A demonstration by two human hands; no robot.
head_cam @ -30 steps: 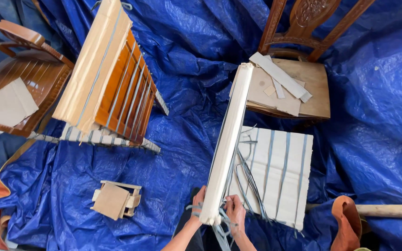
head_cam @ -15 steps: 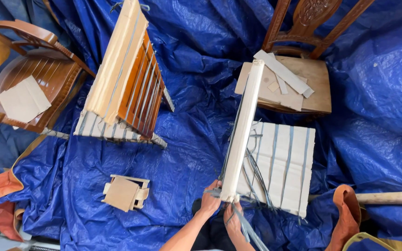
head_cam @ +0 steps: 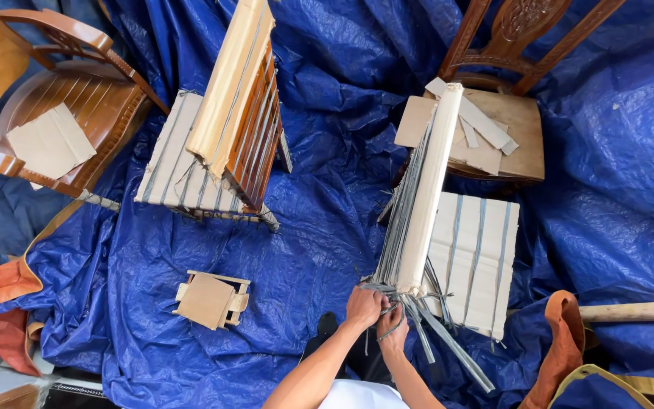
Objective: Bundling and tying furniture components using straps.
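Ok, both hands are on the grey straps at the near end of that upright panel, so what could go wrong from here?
1. The tall panel stands on edge, leaning toward the chair; pulling could tip it.
2. Loose strap ends trail over the blue tarp and may tangle around the left hand or right hand.

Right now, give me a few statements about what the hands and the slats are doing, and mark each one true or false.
1. Both hands, left hand and right hand, are at the near end of the pale slat bundle. True.
2. The grey straps fan out from under the hands. True.
3. The floor is covered by a red carpet. False: a blue tarp covers it.
4. The bundle's far end rests on a wooden chair seat. True.
5. The small cardboard-topped wooden block is in the left hand. False: it lies alone on the tarp.
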